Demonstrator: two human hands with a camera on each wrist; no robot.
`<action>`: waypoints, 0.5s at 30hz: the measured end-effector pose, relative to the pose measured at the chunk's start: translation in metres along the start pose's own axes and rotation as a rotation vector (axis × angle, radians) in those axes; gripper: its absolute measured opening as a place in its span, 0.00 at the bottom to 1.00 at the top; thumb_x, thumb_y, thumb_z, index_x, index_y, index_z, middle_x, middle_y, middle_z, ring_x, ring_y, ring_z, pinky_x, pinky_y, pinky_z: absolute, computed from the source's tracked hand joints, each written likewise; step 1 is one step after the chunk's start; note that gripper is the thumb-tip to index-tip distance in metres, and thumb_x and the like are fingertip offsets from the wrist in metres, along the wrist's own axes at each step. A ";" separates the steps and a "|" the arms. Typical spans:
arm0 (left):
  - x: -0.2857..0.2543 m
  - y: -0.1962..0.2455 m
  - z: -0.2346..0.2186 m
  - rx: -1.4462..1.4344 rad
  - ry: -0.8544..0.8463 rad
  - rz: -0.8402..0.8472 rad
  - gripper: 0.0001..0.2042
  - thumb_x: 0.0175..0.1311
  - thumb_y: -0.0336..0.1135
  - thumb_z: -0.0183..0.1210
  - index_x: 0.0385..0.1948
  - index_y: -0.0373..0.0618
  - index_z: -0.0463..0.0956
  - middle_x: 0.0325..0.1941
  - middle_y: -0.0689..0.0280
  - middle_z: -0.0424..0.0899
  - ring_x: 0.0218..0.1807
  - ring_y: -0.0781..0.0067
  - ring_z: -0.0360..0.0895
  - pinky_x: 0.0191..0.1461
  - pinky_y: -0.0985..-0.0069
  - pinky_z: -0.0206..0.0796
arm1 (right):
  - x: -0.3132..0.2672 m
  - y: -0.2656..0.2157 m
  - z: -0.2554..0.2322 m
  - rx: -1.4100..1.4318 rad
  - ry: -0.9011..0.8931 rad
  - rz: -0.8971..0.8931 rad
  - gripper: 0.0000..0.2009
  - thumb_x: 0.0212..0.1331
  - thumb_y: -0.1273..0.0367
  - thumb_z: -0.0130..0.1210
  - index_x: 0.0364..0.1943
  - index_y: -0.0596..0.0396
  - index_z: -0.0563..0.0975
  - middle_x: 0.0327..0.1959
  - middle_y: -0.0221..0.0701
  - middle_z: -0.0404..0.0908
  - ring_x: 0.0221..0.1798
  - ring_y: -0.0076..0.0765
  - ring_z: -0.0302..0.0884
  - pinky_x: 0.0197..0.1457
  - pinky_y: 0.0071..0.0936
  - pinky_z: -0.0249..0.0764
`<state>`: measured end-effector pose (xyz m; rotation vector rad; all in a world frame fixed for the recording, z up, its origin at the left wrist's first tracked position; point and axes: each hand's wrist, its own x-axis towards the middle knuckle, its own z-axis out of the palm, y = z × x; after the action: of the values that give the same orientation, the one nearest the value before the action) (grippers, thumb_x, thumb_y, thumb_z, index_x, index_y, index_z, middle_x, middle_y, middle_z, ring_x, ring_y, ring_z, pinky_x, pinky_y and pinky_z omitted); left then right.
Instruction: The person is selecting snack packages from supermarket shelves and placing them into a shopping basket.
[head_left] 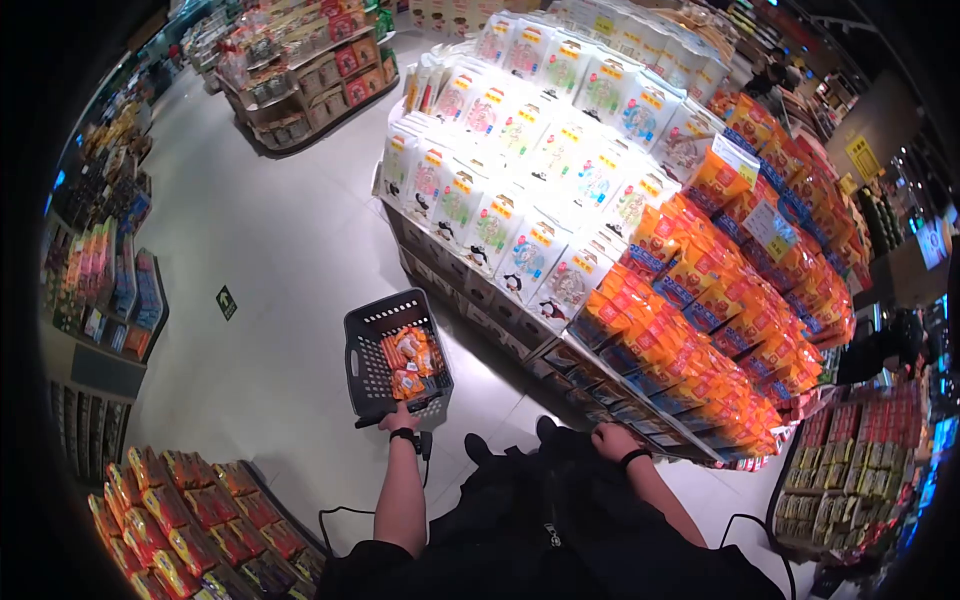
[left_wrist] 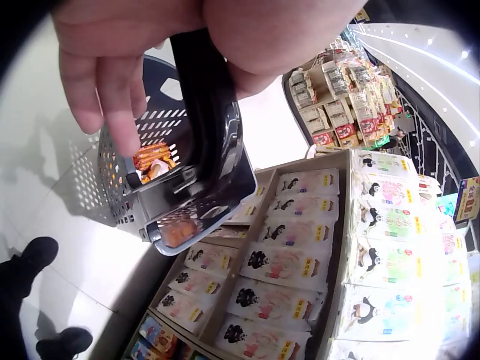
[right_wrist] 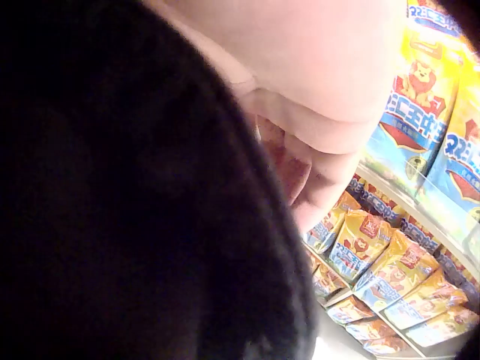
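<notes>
A dark perforated shopping basket [head_left: 364, 350] hangs low on the left, with orange packets [head_left: 412, 358] inside. My left hand [head_left: 400, 420] grips its handle; in the left wrist view the hand [left_wrist: 127, 67] is above the basket [left_wrist: 236, 176], with the black handle [left_wrist: 201, 90] passing between thumb and fingers. At my right side, the right hand [head_left: 612, 441] hangs beside the dark clothing, near the display's lower edge. The right wrist view shows that hand [right_wrist: 300, 112] partly hidden by dark cloth, its fingers loosely bent, with nothing visible in them.
A large display holds white packets [head_left: 525, 265] and orange bags [head_left: 690, 345] ahead and to the right. Red-orange packs [head_left: 165, 515] are stacked at lower left, and shelves [head_left: 850, 470] stand at lower right. Pale floor [head_left: 290, 240] runs between the displays, with another shelf island [head_left: 310, 90] farther off.
</notes>
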<state>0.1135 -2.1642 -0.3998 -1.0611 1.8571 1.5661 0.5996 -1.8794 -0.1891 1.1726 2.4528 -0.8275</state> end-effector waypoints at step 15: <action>0.000 0.033 0.069 -0.131 -0.336 -0.313 0.27 0.93 0.47 0.45 0.79 0.36 0.57 0.60 0.31 0.88 0.49 0.28 0.94 0.41 0.42 0.91 | 0.121 -0.063 -0.181 0.285 0.794 -0.159 0.12 0.74 0.75 0.61 0.58 0.61 0.79 0.56 0.50 0.80 0.61 0.63 0.82 0.64 0.50 0.82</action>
<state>0.0793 -2.0963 -0.3954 -1.0137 1.3136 1.5790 0.4721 -1.7263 -0.0823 1.6744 3.1640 -0.8988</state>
